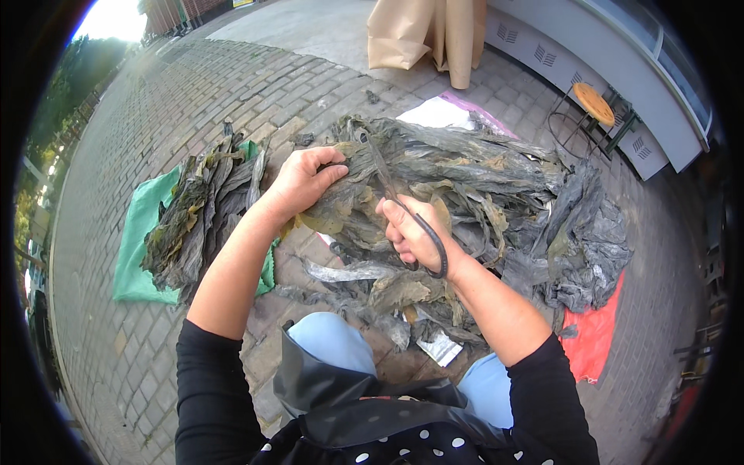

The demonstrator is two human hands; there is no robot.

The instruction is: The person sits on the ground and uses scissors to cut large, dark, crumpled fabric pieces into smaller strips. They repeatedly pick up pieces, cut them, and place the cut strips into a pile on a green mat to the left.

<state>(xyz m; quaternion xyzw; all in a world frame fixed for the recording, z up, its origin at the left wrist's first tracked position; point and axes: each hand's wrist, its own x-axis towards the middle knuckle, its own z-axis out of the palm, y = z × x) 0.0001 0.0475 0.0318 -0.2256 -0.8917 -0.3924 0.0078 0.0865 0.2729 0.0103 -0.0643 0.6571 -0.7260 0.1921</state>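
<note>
A large heap of dried, grey-brown leaves that look like kelp (488,159) lies in front of me. My left hand (302,184) is closed at the heap's left edge, pinching a yellowish-brown leaf (339,213). Dark metal scissors (379,159) sit in my right hand (411,231), its fingers wrapped round the handle loops. Their blades point away from me over the leaves, just right of my left hand. Whether the blades are parted is hard to make out. To the left lies a smaller pile of the same leaves (203,213).
Under the smaller pile is a green sack (138,244); a red sheet (595,337) shows at the heap's right. A white sheet (434,114) sticks out behind it. Brown sheeting (422,35) and an orange-seated stool (594,104) stand farther back. A silvery scrap (440,349) lies near my knees.
</note>
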